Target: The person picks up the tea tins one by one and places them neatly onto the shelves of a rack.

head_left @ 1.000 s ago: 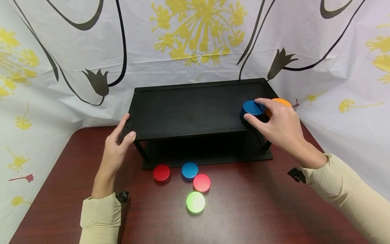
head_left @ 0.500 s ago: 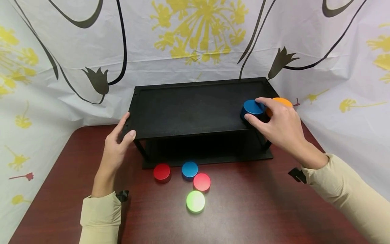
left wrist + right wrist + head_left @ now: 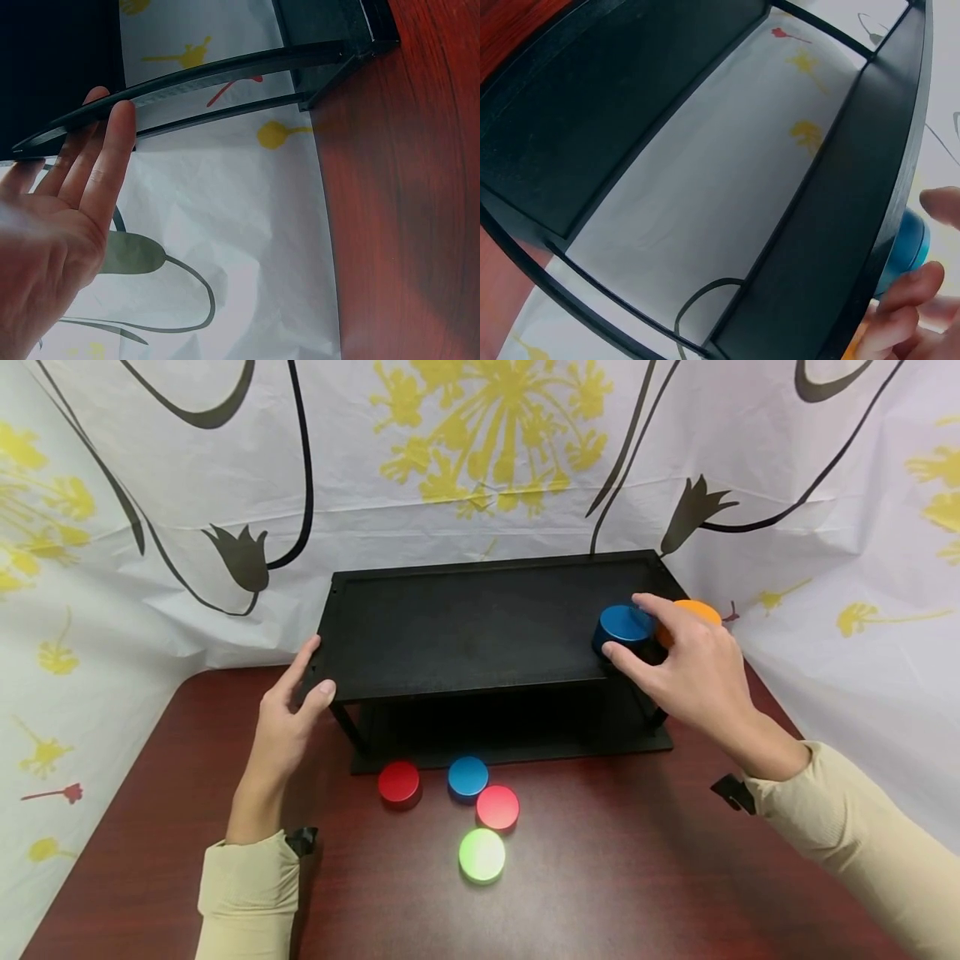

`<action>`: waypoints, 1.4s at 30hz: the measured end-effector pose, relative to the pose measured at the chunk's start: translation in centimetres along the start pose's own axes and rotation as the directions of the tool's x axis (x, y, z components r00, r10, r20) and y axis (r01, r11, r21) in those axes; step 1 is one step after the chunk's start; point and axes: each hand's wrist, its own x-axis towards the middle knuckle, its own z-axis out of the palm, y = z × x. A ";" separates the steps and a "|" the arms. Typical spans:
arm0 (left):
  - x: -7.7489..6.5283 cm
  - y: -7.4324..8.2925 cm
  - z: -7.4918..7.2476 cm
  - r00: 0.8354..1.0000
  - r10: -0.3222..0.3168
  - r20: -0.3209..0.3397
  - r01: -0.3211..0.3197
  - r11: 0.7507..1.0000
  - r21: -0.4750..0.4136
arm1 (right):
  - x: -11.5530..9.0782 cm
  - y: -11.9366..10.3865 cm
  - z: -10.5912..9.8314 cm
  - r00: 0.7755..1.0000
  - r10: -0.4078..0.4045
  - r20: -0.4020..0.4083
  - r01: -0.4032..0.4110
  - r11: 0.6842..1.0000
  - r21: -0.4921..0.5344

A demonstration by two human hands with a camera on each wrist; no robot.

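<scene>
The right hand (image 3: 701, 672) spreads thumb and forefinger around a smooth blue disc (image 3: 625, 625) on a black two-tier shelf (image 3: 465, 635).
Whether its thumb touches that disc, I cannot tell; the left hand (image 3: 281, 727) has straight fingers, parted from the thumb, against the shelf's left end. One orange disc (image 3: 702, 612) sits just beside the blue; four more lie on the reddish wood-grained table (image 3: 637, 877): red disc (image 3: 399, 783), second blue disc (image 3: 468, 777), pinkish disc (image 3: 498, 807), green disc (image 3: 482, 856). Behind hangs a wrinkled printed sheet (image 3: 345, 443).

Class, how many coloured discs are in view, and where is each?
6. On the table: red disc, blue disc, lighter red disc, green disc. Atop the black rack: another blue disc, and an orange disc partly hidden by the right hand.
</scene>
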 end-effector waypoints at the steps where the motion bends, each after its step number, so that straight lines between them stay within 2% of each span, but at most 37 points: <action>1: 0.0 0.0 0.0 1.000 0.000 0.001 0.000 1.000 0.000 | -0.1 -0.1 0.0 1.000 -0.014 -0.026 0.014 1.000 0.003; 5: 0.0 0.0 0.0 1.000 -0.002 0.007 0.002 1.000 0.000 | -0.4 -0.4 -0.1 0.987 -0.077 -0.144 0.083 0.996 0.041; 8: 0.0 0.0 0.0 1.000 -0.001 0.009 0.001 1.000 -0.004 | -0.9 -0.9 -0.2 0.974 -0.125 -0.188 0.141 0.987 0.073; 12: 0.0 -0.1 0.0 1.000 0.007 0.008 -0.007 1.000 -0.019 | -1.7 -1.7 -0.3 0.968 -0.182 -0.171 0.201 0.974 0.105; 18: 0.1 -0.2 0.1 1.000 0.025 0.010 -0.025 0.998 -0.050 | -2.9 -2.6 -0.1 0.960 -0.223 -0.167 0.254 0.947 0.195; 24: 0.1 -0.3 0.1 1.000 0.029 0.006 -0.029 0.999 -0.043 | -4.5 -3.2 0.8 0.966 -0.234 -0.113 0.255 0.935 0.246; 32: 0.0 -0.4 0.1 1.000 0.018 0.006 -0.018 0.999 -0.045 | -6.7 -3.3 2.3 0.980 -0.193 0.039 0.178 0.955 0.239; 42: 0.0 -0.4 0.1 1.000 0.024 0.005 -0.024 0.998 -0.055 | -8.8 -3.8 4.1 0.973 -0.215 0.082 0.187 0.946 0.265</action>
